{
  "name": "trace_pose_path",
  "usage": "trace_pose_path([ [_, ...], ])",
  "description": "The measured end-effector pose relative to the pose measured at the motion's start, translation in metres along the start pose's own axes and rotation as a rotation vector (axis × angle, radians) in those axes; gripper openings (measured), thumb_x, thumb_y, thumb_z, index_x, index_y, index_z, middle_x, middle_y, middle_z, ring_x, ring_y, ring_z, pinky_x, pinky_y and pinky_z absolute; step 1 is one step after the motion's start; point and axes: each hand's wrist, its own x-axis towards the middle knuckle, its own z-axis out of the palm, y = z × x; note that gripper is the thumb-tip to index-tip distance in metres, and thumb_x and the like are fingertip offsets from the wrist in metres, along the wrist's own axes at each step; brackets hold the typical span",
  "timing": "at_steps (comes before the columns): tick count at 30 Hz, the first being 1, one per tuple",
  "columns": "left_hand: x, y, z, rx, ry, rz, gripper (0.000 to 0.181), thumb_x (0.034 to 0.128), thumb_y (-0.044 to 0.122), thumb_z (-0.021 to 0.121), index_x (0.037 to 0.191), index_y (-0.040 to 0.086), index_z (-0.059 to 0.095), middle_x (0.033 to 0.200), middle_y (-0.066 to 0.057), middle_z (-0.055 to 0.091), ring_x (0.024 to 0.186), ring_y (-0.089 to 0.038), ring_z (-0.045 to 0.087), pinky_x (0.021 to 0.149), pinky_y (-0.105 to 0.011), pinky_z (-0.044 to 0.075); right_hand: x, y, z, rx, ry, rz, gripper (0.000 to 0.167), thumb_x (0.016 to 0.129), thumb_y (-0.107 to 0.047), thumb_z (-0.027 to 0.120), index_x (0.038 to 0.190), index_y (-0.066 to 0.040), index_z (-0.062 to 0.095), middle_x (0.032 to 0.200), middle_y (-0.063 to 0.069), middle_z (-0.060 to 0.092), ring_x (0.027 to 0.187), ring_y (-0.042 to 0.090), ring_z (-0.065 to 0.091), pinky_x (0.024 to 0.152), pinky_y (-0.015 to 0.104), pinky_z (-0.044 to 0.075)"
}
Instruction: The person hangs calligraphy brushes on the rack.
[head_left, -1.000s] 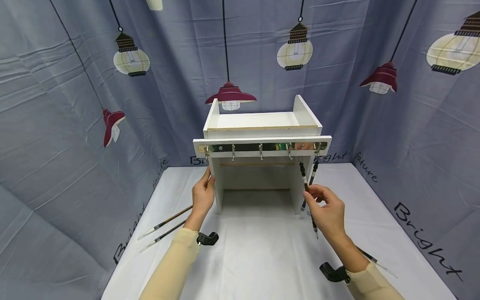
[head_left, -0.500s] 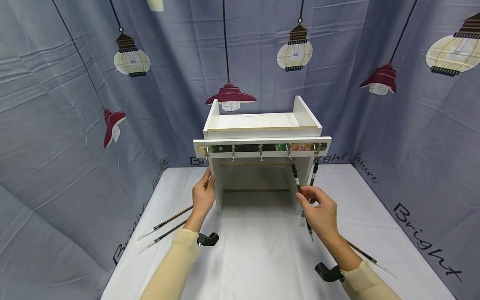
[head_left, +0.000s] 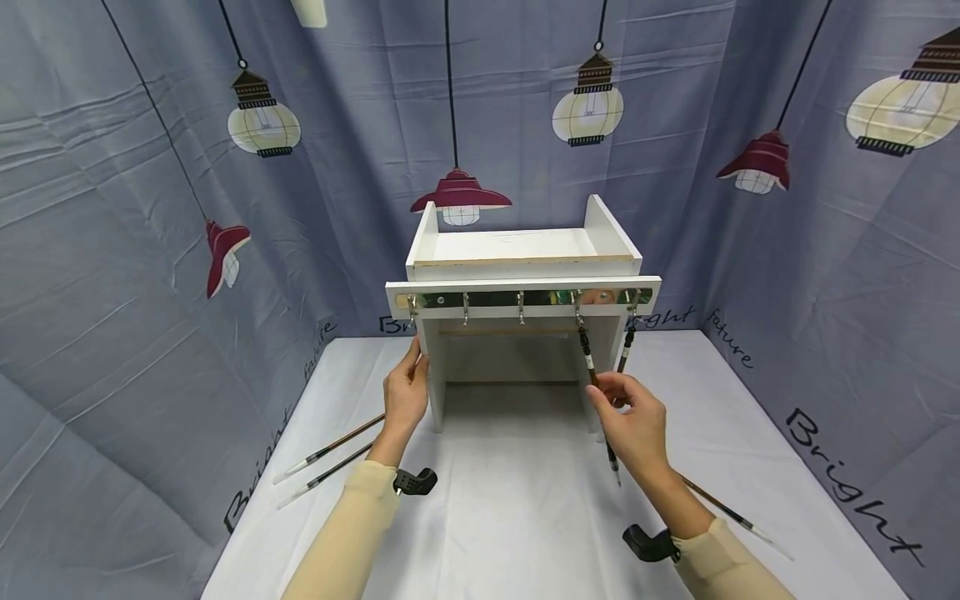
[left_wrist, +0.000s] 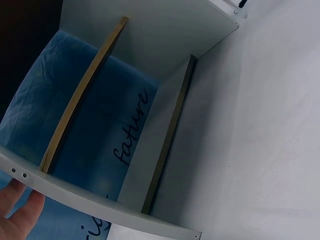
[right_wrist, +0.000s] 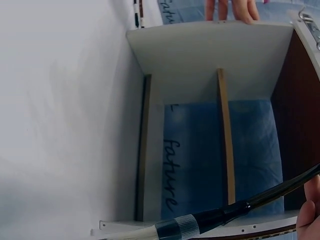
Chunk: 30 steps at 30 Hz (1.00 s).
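Observation:
The white rack (head_left: 523, 268) stands on the table, a row of metal hooks along its front rail. My left hand (head_left: 406, 395) rests its fingers against the rack's left side panel; in the left wrist view its fingers (left_wrist: 29, 210) touch the panel's outer face. Between thumb and fingers my right hand (head_left: 633, 421) pinches a dark brush (head_left: 587, 350), which hangs slanted with its top at the fourth hook (head_left: 578, 310) from the left. Whether its loop is over that hook is too small to tell. Another brush (head_left: 627, 348) hangs below the rightmost hook, partly behind the right hand.
Two brushes (head_left: 327, 448) (head_left: 330, 473) lie on the white table (head_left: 495, 517) left of the rack, partly behind the left arm. One more brush (head_left: 731, 512) lies at the right, partly under the right forearm. A grey-blue curtain (head_left: 517, 100) with lamp prints surrounds the table.
My right hand has moved left with the pinched brush, whose top went from between the two rightmost hooks to the fourth hook. My left hand has stayed on the side panel.

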Motion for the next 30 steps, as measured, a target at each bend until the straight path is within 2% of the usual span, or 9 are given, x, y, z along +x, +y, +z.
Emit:
trace_pose_path([
  [3,-0.001,0.000,0.000,-0.006,0.004,0.008,0.049,0.1091,0.029,0.054,0.156,0.017,0.045,0.159,-0.007,0.046,0.132,-0.029,0.061,0.105,-0.050,0.053,-0.001,0.001,0.002,0.005,0.004,0.018,0.019,0.085,-0.004,0.084,0.102,-0.005,0.074,0.088,0.005,0.074,0.073,-0.001,0.057,0.066,0.012,0.047],
  [14,-0.001,-0.002,0.001,-0.006,0.016,0.032,0.049,0.1088,0.027,0.055,0.156,0.015,0.046,0.158,-0.010,0.047,0.130,-0.031,0.062,0.102,-0.051,0.055,-0.005,0.001,0.009,0.031,0.002,0.075,0.019,0.087,-0.006,0.083,0.103,-0.006,0.074,0.088,0.005,0.074,0.073,-0.001,0.058,0.066,0.010,0.046],
  [24,0.000,-0.003,0.002,-0.006,0.021,0.024,0.050,0.1085,0.030,0.055,0.155,0.016,0.047,0.157,-0.008,0.048,0.128,-0.030,0.064,0.102,-0.051,0.055,-0.009,0.001,0.016,0.058,0.004,0.126,0.018,0.087,-0.007,0.083,0.103,-0.005,0.074,0.090,0.007,0.075,0.073,0.003,0.059,0.066,0.010,0.046],
  [30,0.000,-0.004,0.002,0.010,0.024,0.017,0.050,0.1084,0.031,0.055,0.156,0.017,0.046,0.157,-0.008,0.049,0.127,-0.031,0.065,0.101,-0.052,0.055,-0.009,0.000,0.019,0.080,0.007,0.182,0.020,0.087,-0.007,0.083,0.104,-0.005,0.073,0.091,0.008,0.075,0.075,0.001,0.059,0.067,0.010,0.045],
])
